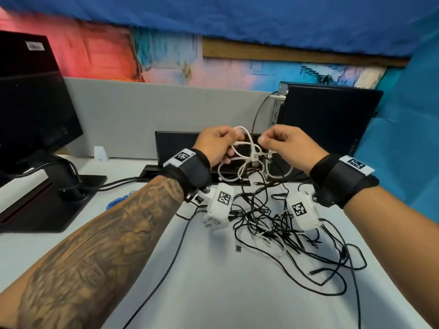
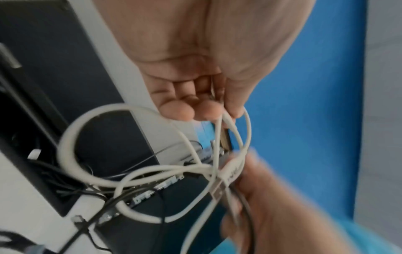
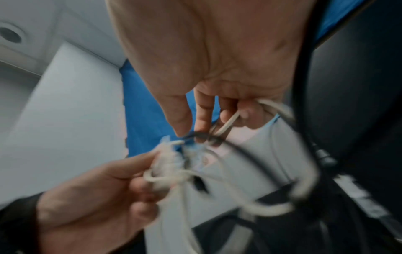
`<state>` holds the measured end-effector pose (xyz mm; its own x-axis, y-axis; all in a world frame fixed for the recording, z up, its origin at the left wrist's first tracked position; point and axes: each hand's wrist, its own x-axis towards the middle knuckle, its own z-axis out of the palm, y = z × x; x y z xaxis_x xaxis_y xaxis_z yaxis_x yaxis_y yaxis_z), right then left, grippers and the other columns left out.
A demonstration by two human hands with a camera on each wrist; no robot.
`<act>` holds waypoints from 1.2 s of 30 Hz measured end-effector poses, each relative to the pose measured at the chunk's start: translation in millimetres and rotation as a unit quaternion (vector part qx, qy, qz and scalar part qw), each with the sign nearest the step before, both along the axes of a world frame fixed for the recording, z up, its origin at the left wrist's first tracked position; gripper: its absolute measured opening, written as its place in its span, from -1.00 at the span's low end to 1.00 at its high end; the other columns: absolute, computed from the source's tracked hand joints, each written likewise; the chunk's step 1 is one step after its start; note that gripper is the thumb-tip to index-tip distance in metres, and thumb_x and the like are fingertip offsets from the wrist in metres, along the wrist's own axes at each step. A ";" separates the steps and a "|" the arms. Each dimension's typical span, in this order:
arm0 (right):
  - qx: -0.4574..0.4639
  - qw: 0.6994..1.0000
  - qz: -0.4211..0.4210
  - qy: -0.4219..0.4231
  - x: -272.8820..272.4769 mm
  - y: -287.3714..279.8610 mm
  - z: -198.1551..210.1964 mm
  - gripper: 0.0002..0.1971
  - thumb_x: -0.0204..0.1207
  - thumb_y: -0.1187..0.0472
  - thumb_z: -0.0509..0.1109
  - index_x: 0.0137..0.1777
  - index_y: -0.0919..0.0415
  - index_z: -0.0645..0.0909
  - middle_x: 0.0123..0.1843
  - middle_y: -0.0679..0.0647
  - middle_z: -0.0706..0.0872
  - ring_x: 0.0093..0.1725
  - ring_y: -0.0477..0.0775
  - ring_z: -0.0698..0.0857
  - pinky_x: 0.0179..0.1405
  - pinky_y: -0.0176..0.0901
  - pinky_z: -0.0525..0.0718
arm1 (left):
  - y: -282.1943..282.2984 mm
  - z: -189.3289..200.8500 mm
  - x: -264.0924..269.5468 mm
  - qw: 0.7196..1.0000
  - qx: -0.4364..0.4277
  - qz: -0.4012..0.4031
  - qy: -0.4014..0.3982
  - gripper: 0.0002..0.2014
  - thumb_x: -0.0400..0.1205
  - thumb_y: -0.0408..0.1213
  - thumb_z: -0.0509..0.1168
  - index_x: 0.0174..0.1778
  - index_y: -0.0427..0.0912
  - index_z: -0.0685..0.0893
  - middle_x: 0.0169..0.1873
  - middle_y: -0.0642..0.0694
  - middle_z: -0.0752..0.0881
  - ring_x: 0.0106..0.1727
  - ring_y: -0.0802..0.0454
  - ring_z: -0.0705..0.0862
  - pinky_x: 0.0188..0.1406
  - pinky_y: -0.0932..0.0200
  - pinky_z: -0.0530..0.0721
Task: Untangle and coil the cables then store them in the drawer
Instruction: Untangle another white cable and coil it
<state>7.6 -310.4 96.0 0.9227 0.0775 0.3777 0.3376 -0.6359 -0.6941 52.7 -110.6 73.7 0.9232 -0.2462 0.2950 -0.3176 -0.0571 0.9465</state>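
A white cable [image 1: 247, 160] hangs in loops in the air between my two hands, above the desk. My left hand [image 1: 219, 144] grips its loops, fingers curled round them [image 2: 226, 118]. My right hand [image 1: 276, 141] pinches a thin black cable [image 3: 195, 134] between thumb and forefinger, and a white strand [image 3: 228, 122] runs through its other fingers. Below them a tangle of thin black cables [image 1: 273, 224] lies spread on the white desk [image 1: 213, 281], with a USB plug [image 1: 238, 248] at its near side. The wrist views are blurred. No drawer is in view.
A black monitor on its stand [image 1: 35, 115] is at the left, a black computer tower [image 1: 327, 119] at the back right. A black cable tray with raised lid [image 1: 175, 143] sits along the grey partition [image 1: 142, 110]. A blue cable bundle [image 1: 116, 201] lies by my left forearm.
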 end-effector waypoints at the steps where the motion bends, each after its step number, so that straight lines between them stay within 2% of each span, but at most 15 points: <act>1: -0.016 1.000 -0.003 0.020 -0.3 -6.8 -4.2 -0.84 0.66 0.06 0.45 0.01 0.12 0.79 -0.02 0.01 0.83 -0.01 -0.10 0.76 0.08 -0.15 0.67 | 5.9 2.6 2.1 0.999 -0.038 0.000 0.014 -0.76 0.76 -0.22 0.26 -0.20 -0.12 0.74 -0.51 -0.04 0.56 -0.53 0.13 0.46 -0.63 0.27 0.52; 4: -0.105 0.991 -0.025 0.079 0.8 -27.1 -21.5 -0.85 0.66 0.17 0.46 -0.07 0.16 0.83 -0.16 -0.17 0.81 -0.15 -0.27 0.73 -0.11 -0.34 0.61 | 26.6 16.0 8.0 0.984 -0.166 0.025 0.053 -0.77 0.78 -0.22 0.21 -0.14 -0.15 0.69 -0.53 0.07 0.54 -0.59 0.22 0.42 -0.65 0.30 0.51; 6: -0.153 0.979 -0.054 0.122 4.5 -43.2 -39.1 -0.81 0.65 0.15 0.47 -0.13 0.19 0.83 -0.16 -0.19 0.82 -0.11 -0.20 0.77 -0.12 -0.32 0.66 | 40.8 25.2 13.4 0.973 -0.215 0.047 0.063 -0.77 0.79 -0.21 0.20 -0.11 -0.15 0.68 -0.51 0.06 0.51 -0.60 0.23 0.42 -0.63 0.30 0.54; 9: -0.181 0.967 -0.075 0.163 8.2 -57.1 -55.1 -0.78 0.66 0.10 0.46 -0.18 0.15 0.81 -0.08 -0.08 0.85 0.04 0.03 0.80 0.12 -0.08 0.73 | 52.6 30.3 16.7 0.980 -0.187 0.052 0.047 -0.78 0.78 -0.18 0.21 -0.10 -0.14 0.71 -0.48 0.05 0.56 -0.57 0.21 0.48 -0.58 0.27 0.61; 11: -0.189 0.969 -0.071 0.145 8.1 -52.1 -52.9 -0.78 0.69 0.09 0.40 -0.16 0.08 0.79 -0.10 -0.07 0.82 0.04 0.07 0.79 0.12 -0.06 0.70 | 51.5 32.3 14.3 0.983 -0.173 0.035 0.041 -0.78 0.78 -0.17 0.22 -0.07 -0.15 0.71 -0.47 0.04 0.57 -0.55 0.19 0.50 -0.53 0.24 0.65; 13: -0.160 0.980 -0.065 0.095 4.1 -36.4 -46.2 -0.70 0.75 -0.06 0.29 -0.05 0.06 0.77 -0.10 -0.05 0.79 0.00 0.05 0.75 0.01 -0.08 0.65 | 46.0 35.7 10.5 0.985 -0.169 0.015 0.039 -0.78 0.78 -0.17 0.22 -0.05 -0.16 0.71 -0.44 0.02 0.58 -0.52 0.18 0.51 -0.47 0.21 0.69; 16: -0.050 0.995 0.031 0.078 -6.4 -5.1 -32.2 -0.55 0.66 -0.33 0.23 0.21 -0.09 0.79 0.13 -0.17 0.82 0.18 -0.21 0.74 0.22 -0.21 0.62 | 38.0 42.1 5.8 0.983 -0.177 0.000 0.040 -0.78 0.78 -0.16 0.22 -0.03 -0.16 0.71 -0.41 0.00 0.59 -0.50 0.16 0.53 -0.40 0.18 0.71; 19: -0.117 0.981 0.123 0.097 -10.9 15.7 -25.3 -0.78 0.65 -0.12 0.43 0.13 -0.10 0.84 0.08 -0.21 0.85 0.13 -0.28 0.76 0.23 -0.27 0.67 | 37.5 48.3 4.5 0.983 -0.182 0.002 0.036 -0.77 0.78 -0.13 0.21 -0.06 -0.12 0.70 -0.40 0.03 0.63 -0.44 0.15 0.58 -0.36 0.19 0.67; 21: -0.161 0.978 0.111 0.070 -9.8 16.7 -19.3 -0.85 0.65 -0.01 0.46 0.06 -0.07 0.85 0.02 -0.20 0.85 0.04 -0.33 0.75 0.12 -0.27 0.67 | 41.2 51.5 4.5 0.981 -0.190 -0.004 0.039 -0.78 0.78 -0.12 0.19 -0.07 -0.08 0.68 -0.37 0.05 0.69 -0.30 0.11 0.71 -0.23 0.15 0.66; 24: -0.129 0.982 0.113 0.074 -8.7 16.1 -12.8 -0.87 0.61 -0.02 0.50 0.09 -0.10 0.82 0.00 -0.19 0.84 -0.08 -0.37 0.74 -0.08 -0.39 0.61 | 44.2 53.4 3.3 0.965 -0.255 -0.039 0.052 -0.79 0.81 -0.18 0.14 -0.03 -0.13 0.63 -0.35 -0.02 0.72 -0.11 0.00 0.81 -0.02 0.01 0.74; 27: -0.136 0.976 0.133 0.104 -7.3 31.2 -25.6 -0.62 0.50 -0.09 0.59 0.30 -0.12 0.71 -0.01 -0.12 0.74 -0.14 -0.24 0.70 -0.05 -0.25 0.72 | 38.7 57.7 2.8 0.936 -0.329 -0.080 0.091 -0.77 0.84 -0.22 0.05 -0.05 -0.17 0.54 -0.33 -0.11 0.78 -0.06 -0.11 0.85 -0.14 0.04 0.81; 29: -0.174 0.975 0.113 0.077 -5.7 42.8 -42.8 -0.76 0.58 -0.02 0.53 0.21 -0.05 0.74 -0.16 -0.14 0.68 -0.24 -0.26 0.62 -0.11 -0.20 0.65 | 36.1 63.2 4.7 0.924 -0.355 -0.093 0.110 -0.75 0.84 -0.23 0.00 -0.10 -0.14 0.50 -0.35 -0.09 0.77 -0.13 -0.07 0.85 -0.24 0.09 0.77; 30: -0.170 0.978 0.101 0.061 -6.2 46.2 -46.6 -0.88 0.64 0.04 0.48 0.08 0.02 0.76 -0.21 -0.14 0.69 -0.26 -0.27 0.63 -0.12 -0.20 0.61 | 36.8 66.2 5.3 0.927 -0.350 -0.082 0.109 -0.74 0.83 -0.24 0.00 -0.12 -0.12 0.49 -0.42 -0.04 0.71 -0.26 0.01 0.80 -0.35 0.16 0.69; 33: -0.090 0.994 0.047 0.031 -2.3 39.2 -36.8 -0.80 0.70 0.08 0.41 -0.06 0.14 0.79 -0.22 -0.01 0.79 -0.32 -0.21 0.67 -0.24 -0.32 0.61 | 42.5 67.2 4.9 0.977 -0.208 -0.015 0.043 -0.81 0.77 -0.26 0.10 -0.15 -0.08 0.52 -0.51 0.03 0.46 -0.58 0.15 0.36 -0.57 0.27 0.20; 36: 0.081 0.996 0.040 0.022 1.5 33.0 -6.9 -0.72 0.73 0.12 0.37 -0.04 0.31 0.80 -0.33 0.06 0.70 -0.41 -0.17 0.61 -0.32 -0.41 0.61 | 36.8 50.6 -5.3 0.995 0.095 0.009 -0.039 -0.91 0.47 -0.16 0.41 -0.20 -0.06 0.68 -0.39 -0.06 0.60 -0.55 0.15 0.41 -0.51 0.25 0.31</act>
